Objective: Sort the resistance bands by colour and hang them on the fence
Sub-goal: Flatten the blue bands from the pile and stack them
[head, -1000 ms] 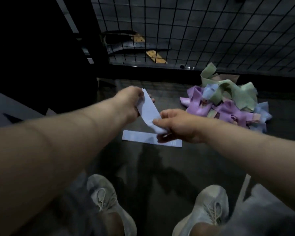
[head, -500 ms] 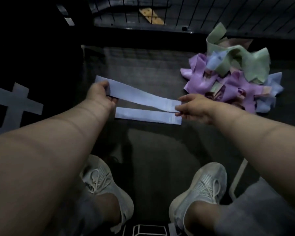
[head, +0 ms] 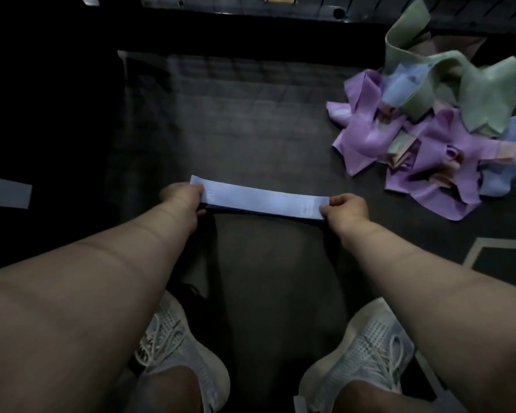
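Note:
A light blue resistance band [head: 262,200] lies stretched flat across the dark floor mat, just in front of my feet. My left hand [head: 181,197] pinches its left end and my right hand [head: 346,206] pinches its right end. The other blue band seen earlier is hidden beneath it. A tangled pile of purple, green, blue and peach bands [head: 429,126] sits on the floor to the right. Only the bottom bar of the wire fence [head: 251,4] shows along the top edge.
My two white sneakers [head: 176,347] [head: 367,347] stand at the bottom of the view. Grey tape marks [head: 6,192] lie on the dark floor at far left. A pale outlined floor marking [head: 489,251] is at right.
The blue band held between both hands has come down from its slanted position onto the band lying on the floor, covering it. The camera has tilted further down.

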Action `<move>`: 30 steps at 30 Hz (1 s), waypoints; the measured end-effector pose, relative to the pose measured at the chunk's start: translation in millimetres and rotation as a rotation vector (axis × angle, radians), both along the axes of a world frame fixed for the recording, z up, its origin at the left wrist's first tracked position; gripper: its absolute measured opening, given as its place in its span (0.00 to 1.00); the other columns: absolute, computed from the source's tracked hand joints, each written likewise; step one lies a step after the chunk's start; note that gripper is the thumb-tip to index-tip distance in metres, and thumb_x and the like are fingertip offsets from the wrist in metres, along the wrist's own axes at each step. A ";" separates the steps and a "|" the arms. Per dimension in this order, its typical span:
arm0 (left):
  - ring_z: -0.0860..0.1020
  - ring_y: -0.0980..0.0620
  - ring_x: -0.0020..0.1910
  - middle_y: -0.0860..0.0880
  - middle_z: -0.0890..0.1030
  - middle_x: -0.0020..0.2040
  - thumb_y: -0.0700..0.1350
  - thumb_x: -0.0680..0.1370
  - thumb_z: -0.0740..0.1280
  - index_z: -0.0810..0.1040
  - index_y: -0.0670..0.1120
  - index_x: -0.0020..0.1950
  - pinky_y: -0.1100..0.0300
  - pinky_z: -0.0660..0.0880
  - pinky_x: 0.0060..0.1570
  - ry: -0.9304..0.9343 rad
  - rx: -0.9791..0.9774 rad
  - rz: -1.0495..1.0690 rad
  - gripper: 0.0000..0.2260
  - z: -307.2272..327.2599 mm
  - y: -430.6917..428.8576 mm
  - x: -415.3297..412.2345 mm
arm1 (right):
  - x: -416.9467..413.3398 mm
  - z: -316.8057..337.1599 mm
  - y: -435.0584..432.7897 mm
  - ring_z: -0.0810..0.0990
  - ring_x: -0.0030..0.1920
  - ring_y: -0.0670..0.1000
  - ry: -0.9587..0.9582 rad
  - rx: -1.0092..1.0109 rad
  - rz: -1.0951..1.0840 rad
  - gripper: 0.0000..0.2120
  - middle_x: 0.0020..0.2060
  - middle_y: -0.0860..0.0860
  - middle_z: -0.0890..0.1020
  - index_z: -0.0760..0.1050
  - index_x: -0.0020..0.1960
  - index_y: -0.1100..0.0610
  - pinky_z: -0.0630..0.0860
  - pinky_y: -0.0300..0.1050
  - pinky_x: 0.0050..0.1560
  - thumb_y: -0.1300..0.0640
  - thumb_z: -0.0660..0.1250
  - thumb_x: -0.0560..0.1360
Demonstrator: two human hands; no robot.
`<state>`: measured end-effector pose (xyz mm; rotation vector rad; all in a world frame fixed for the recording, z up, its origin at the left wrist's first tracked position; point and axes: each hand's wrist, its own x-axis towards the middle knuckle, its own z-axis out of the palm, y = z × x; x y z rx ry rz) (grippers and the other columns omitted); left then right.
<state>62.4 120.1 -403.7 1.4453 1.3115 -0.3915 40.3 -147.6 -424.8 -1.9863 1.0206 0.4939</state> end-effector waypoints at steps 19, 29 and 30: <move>0.72 0.40 0.64 0.42 0.69 0.67 0.40 0.76 0.68 0.73 0.44 0.61 0.55 0.69 0.66 0.061 0.515 -0.467 0.15 -28.6 -1.5 -0.7 | -4.0 -0.8 -16.9 0.68 0.64 0.59 -0.003 -0.326 0.945 0.24 0.62 0.56 0.67 0.71 0.68 0.55 0.69 0.51 0.66 0.56 0.71 0.74; 0.80 0.37 0.50 0.34 0.82 0.51 0.40 0.72 0.68 0.82 0.36 0.54 0.51 0.77 0.49 0.098 0.302 -0.468 0.13 -37.7 13.9 0.6 | -6.8 -5.6 -2.9 0.66 0.64 0.60 0.085 -0.308 0.860 0.23 0.63 0.57 0.63 0.66 0.66 0.57 0.68 0.51 0.67 0.54 0.69 0.75; 0.80 0.38 0.48 0.35 0.82 0.49 0.38 0.73 0.68 0.82 0.36 0.53 0.52 0.75 0.46 0.071 0.278 -0.443 0.10 -36.3 13.4 -0.2 | -5.1 -6.2 -2.0 0.66 0.64 0.60 0.094 -0.293 0.799 0.23 0.63 0.57 0.63 0.66 0.65 0.57 0.68 0.51 0.67 0.52 0.69 0.75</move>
